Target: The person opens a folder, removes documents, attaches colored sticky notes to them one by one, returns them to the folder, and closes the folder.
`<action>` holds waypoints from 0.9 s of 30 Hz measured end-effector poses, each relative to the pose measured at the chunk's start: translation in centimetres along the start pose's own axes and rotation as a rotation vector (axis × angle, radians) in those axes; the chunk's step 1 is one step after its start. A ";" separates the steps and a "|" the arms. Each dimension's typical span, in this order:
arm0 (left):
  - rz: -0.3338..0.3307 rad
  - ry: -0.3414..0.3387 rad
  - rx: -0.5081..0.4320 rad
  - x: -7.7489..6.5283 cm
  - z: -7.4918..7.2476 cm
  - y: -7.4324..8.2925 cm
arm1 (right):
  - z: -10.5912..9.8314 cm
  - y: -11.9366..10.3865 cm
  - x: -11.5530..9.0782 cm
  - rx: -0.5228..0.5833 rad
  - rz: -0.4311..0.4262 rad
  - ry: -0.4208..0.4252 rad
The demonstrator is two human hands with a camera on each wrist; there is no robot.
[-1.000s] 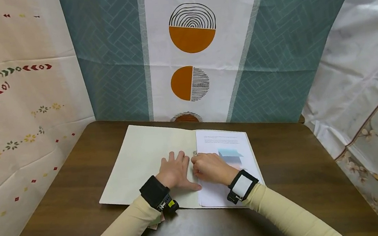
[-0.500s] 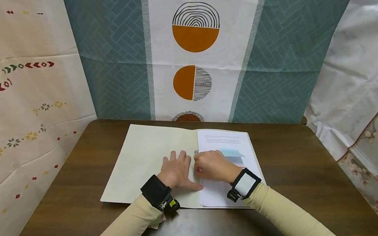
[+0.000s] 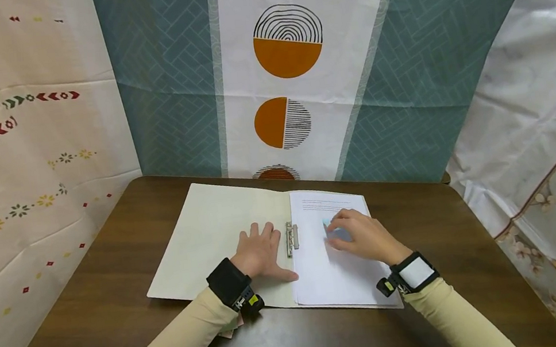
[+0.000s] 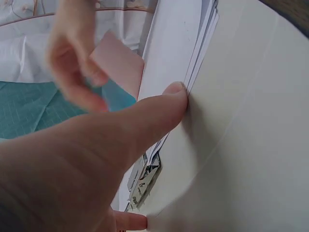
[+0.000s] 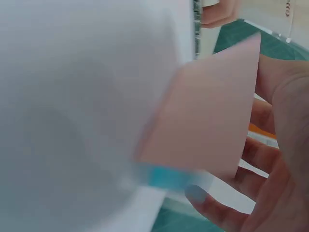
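Observation:
A cream folder (image 3: 226,220) lies spread on the table, a stack of white paper (image 3: 317,284) on its right half. Along the inner edge of the stack sits a metal file clip (image 3: 291,240). My left hand (image 3: 263,256) rests with spread fingers beside the clip, its thumb touching the paper's edge in the left wrist view. Over the sheets hovers my right hand (image 3: 366,238), fingers loosely bent with a gap between them. Close to it, a pink sticky note (image 5: 207,113) stands up from the page, with a blue sticky note (image 5: 169,178) beside it, both blurred.
Small pinkish and green paper pieces (image 3: 230,328) lie on the brown table (image 3: 453,244), partly under my left wrist. Patterned cloths (image 3: 169,94) hang behind the table and at both sides.
My right hand has moved right, from the clip to above the sticky notes, and its curled fingers have loosened. The clip now shows fully. My left hand stays in place.

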State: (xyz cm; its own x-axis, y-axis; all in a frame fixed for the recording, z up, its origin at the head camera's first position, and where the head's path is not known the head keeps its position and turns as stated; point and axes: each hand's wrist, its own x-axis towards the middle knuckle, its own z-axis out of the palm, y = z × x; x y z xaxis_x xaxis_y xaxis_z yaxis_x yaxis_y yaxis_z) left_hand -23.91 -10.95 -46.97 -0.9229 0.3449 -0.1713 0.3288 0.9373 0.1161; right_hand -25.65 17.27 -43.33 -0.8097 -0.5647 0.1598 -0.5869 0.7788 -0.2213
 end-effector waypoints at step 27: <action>0.079 0.154 -0.143 -2.2 -4.1 -4.2 | 2.2 2.2 -6.1 -0.038 0.026 -0.027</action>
State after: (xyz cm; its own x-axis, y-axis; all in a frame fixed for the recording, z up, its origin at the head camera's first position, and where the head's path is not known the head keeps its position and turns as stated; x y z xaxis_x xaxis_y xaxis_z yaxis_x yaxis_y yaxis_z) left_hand -24.07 -15.84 -43.10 -0.9187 0.3950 -0.0061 0.3796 0.8870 0.2628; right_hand -22.01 21.83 -46.91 -0.8245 -0.5512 0.1282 -0.5659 0.8027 -0.1881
